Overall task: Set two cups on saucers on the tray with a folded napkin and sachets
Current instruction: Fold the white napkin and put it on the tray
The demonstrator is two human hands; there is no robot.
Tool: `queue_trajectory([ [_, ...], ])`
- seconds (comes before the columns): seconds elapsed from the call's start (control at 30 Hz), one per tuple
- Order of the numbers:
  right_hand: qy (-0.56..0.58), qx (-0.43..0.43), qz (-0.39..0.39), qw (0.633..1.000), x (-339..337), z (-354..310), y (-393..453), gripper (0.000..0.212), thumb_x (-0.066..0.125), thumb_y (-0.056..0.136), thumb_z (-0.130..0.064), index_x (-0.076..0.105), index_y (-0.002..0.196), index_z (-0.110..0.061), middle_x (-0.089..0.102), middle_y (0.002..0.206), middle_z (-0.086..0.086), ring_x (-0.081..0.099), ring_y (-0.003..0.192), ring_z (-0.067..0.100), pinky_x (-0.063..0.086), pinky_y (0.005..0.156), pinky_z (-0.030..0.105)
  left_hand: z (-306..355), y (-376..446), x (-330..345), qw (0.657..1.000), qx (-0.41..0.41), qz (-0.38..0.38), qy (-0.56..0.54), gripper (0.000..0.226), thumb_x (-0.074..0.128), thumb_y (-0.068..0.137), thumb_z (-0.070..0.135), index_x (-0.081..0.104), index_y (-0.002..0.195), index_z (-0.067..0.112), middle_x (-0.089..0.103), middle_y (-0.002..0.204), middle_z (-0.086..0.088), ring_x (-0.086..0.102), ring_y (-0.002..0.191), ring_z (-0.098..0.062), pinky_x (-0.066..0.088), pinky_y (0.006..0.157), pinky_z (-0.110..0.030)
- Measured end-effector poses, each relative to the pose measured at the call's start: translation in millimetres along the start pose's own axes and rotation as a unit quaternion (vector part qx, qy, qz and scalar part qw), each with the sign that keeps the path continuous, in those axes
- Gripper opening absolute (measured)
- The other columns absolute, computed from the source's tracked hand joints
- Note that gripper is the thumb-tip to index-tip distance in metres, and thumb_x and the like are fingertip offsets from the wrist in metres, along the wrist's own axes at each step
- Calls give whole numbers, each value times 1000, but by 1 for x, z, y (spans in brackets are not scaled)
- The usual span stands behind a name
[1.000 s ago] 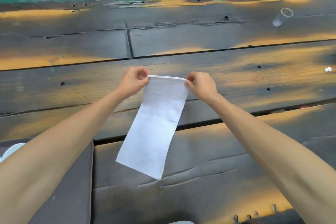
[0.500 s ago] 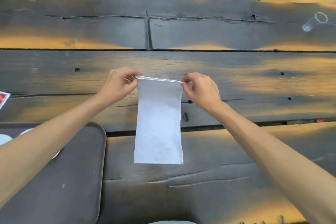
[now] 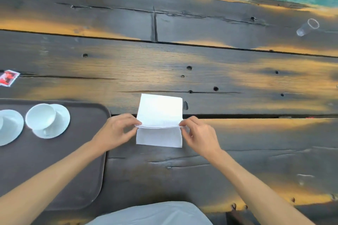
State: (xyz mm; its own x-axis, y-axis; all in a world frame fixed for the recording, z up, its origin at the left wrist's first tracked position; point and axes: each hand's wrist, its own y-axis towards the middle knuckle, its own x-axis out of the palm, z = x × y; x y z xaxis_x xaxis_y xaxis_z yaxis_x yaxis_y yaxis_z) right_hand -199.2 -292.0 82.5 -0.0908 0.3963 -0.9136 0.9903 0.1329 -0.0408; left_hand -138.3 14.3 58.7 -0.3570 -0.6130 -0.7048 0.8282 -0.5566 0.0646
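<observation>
The left picture edge cuts off a second saucer (image 3: 9,127), so whether it bears a cup cannot be told, and also part of the red sachet (image 3: 8,77), whose print is too blurred to read. The left forearm hides part of the tray (image 3: 87,151), and the napkin (image 3: 160,110) hides both hands' fingertips at its fold.

One napkin (image 3: 159,110); one cup (image 3: 40,116); two saucers (image 3: 62,118); one tray (image 3: 87,151); one sachet (image 3: 8,77); one plastic cup (image 3: 307,27)
</observation>
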Motion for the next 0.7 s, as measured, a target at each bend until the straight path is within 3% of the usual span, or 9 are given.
queue_trajectory([
  [0.1,-4,23,-34,999,21,2,-20,8,66,93,-21,71,99,-21,68,95,-7,65,65,25,49,48,33,1,-19,16,1000,-2,-18,19,16,76,85,6,80,99,14,74,94,7,69,83,-6,56,80,-23],
  [0.23,-29,40,-93,994,46,9,-37,13,58,98,-25,69,105,-22,66,104,-4,68,75,28,51,55,36,-6,-34,35,997,-11,-38,61,17,75,87,8,80,103,12,76,102,5,72,89,-12,59,81,-28],
  [0.37,-54,50,-148,986,68,11,-43,19,50,102,-25,66,112,-23,64,113,-4,67,86,29,42,59,32,-15,-43,56,992,-26,-66,107,19,70,92,11,79,107,13,76,113,1,71,101,-18,58,87,-31],
  [0.47,-70,66,-180,979,79,10,-44,21,46,103,-22,63,115,-23,62,116,-3,66,90,31,41,61,34,-18,-51,69,987,-23,-77,140,15,73,87,9,80,100,13,75,113,-2,71,100,-25,61,73,-35],
  [0.57,-58,83,-187,977,83,8,-45,22,45,102,-21,62,116,-20,60,119,-2,66,89,32,47,65,37,-20,-60,76,984,-44,-76,154,16,72,87,11,78,101,16,72,118,-2,68,104,-23,60,66,-34],
  [0.7,-71,82,-162,981,85,4,-40,25,43,104,-31,64,110,-19,62,112,-2,65,88,28,41,61,31,-20,-58,79,982,-36,-74,168,12,67,89,20,78,93,18,72,111,0,65,105,-21,56,68,-32],
])
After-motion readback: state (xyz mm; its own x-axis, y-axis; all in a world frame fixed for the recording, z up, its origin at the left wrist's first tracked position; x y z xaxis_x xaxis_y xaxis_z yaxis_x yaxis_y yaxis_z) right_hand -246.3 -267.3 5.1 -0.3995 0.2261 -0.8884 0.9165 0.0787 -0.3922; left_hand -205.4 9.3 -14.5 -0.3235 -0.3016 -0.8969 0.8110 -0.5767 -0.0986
